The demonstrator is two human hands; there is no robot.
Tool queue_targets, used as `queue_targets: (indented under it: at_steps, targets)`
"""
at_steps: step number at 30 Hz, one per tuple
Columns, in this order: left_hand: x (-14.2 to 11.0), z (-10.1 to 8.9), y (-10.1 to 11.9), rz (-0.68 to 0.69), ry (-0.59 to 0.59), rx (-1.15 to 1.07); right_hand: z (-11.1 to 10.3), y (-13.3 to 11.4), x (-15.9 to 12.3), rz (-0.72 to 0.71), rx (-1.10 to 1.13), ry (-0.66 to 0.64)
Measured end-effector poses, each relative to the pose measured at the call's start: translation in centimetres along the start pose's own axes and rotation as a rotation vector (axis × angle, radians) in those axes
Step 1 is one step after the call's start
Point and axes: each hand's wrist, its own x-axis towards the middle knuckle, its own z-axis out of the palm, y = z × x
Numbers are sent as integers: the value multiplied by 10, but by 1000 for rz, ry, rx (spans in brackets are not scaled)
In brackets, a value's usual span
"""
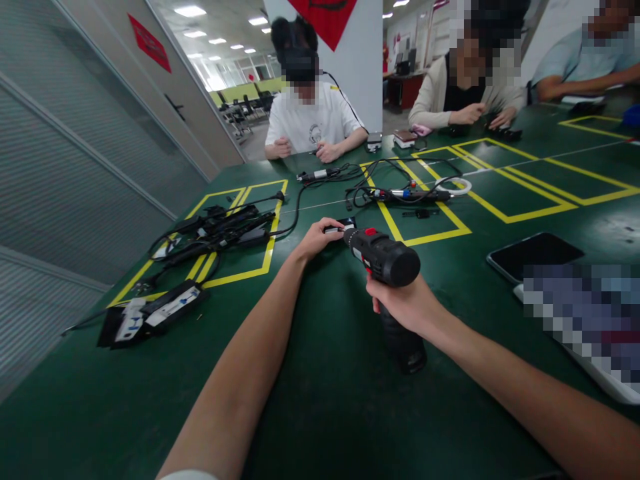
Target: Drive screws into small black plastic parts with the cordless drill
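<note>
I have the right hand (400, 301) wrapped round the drill (384, 257) | left hand (317, 239) part-curled on a small piece (349, 222) at the drill's nose | I'd keep drill square, pressure light, left hand clear of spin

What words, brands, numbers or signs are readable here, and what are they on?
No text can be read.
Red diamond sign: dark strokes, cut off at the top.
Red door sign: markings too faint.
White T-shirt: round print, too small.
Cordless drill: side marking too small.
White strips, left: blue marks, too small.
</note>
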Motion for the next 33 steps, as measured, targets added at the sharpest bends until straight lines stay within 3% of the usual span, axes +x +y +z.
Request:
queue_targets:
  at_steps: [20, 33]
  targets:
    - [3, -6, 2, 31, -14, 114, -1, 3, 3, -33, -10, 15]
    - [1, -2, 2, 44, 56, 114, -1, 8, 13, -49, 20, 15]
